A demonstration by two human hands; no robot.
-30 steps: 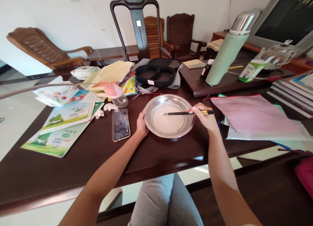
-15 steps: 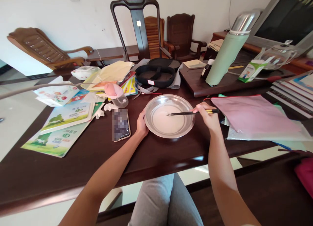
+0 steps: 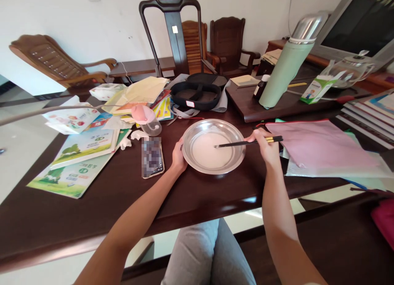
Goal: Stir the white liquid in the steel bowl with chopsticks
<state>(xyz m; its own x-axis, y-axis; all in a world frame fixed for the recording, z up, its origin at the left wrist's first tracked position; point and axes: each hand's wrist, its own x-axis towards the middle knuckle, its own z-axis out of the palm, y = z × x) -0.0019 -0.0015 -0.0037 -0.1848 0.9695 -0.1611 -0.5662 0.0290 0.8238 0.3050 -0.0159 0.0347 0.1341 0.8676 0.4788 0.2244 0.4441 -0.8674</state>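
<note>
A round metal basin (image 3: 191, 157) stands on the dark wooden table, with a white, milky-looking substance (image 3: 211, 154) covering its bottom. My left hand (image 3: 179, 154) grips the basin's left rim, its fingers partly hidden by the wall. In my right hand (image 3: 264, 142) is a pair of black chopsticks (image 3: 238, 144) with gold bands near the top. They reach over the right rim, and their tips are at the white substance. To the left of my left hand lies a phone (image 3: 153, 157), its screen blurred out.
Books (image 3: 84, 147), crumpled tissue (image 3: 139, 134) and a pink-lidded cup (image 3: 147, 120) are at the left. Behind the basin sits a black open case (image 3: 197, 98). A pink pouch (image 3: 323, 143), a green thermos (image 3: 286, 69) and stacked books (image 3: 366, 122) stand or lie right.
My right hand and the chopsticks have shifted slightly right, the tips moving right and a little down within the basin. My left hand and the basin have stayed in place.
</note>
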